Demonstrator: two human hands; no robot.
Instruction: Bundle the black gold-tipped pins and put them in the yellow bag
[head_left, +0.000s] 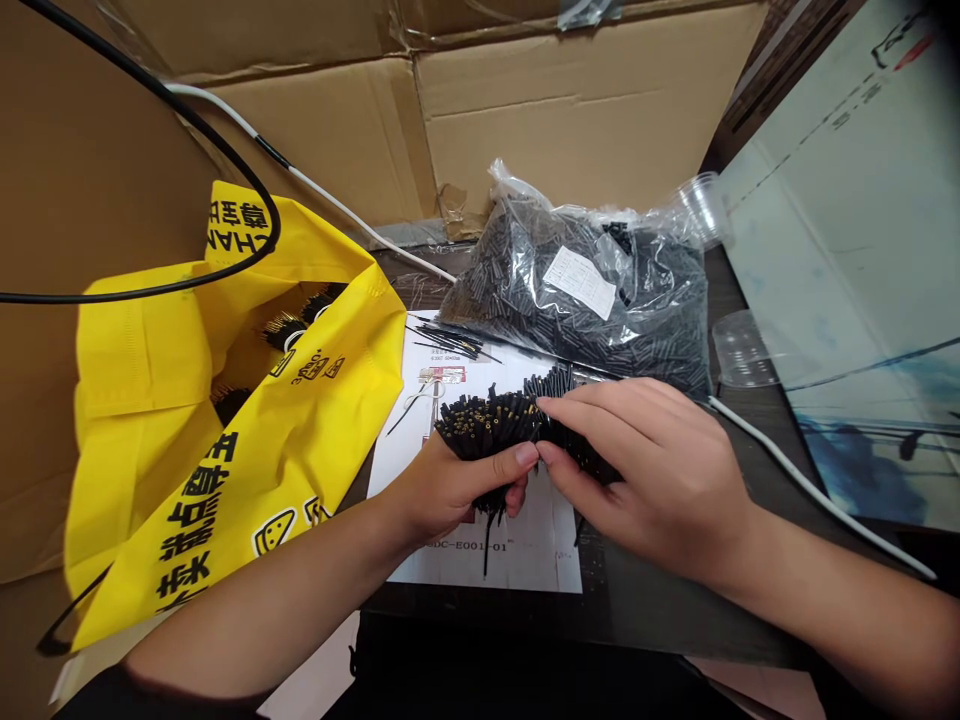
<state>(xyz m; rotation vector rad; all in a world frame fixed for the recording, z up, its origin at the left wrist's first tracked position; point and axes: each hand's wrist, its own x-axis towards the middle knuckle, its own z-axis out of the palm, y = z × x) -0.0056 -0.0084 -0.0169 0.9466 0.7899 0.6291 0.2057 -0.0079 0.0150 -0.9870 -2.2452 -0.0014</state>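
Note:
My left hand [457, 480] is wrapped round a thick bundle of thin black wires [480, 425], whose upper ends show small brass-coloured terminals. A few wires hang below the fist. My right hand [645, 465] meets the bundle from the right, thumb and index fingertips close together at its edge. Whatever lies between those fingertips is too small to make out. Short black tubes [551, 385] are heaped just behind the right fingers, partly hidden by them. Under both hands lies a printed white sheet [525, 560], with loose black wires [450, 340] across its far end.
A clear plastic bag [510, 270] full of short black tubes stands at the back. To the left, an open yellow bag [322, 440] holds more wire bundles. Clear plastic cups [742, 350] sit right. Cardboard [570, 130] walls the back; a white cable [817, 485] crosses the dark table.

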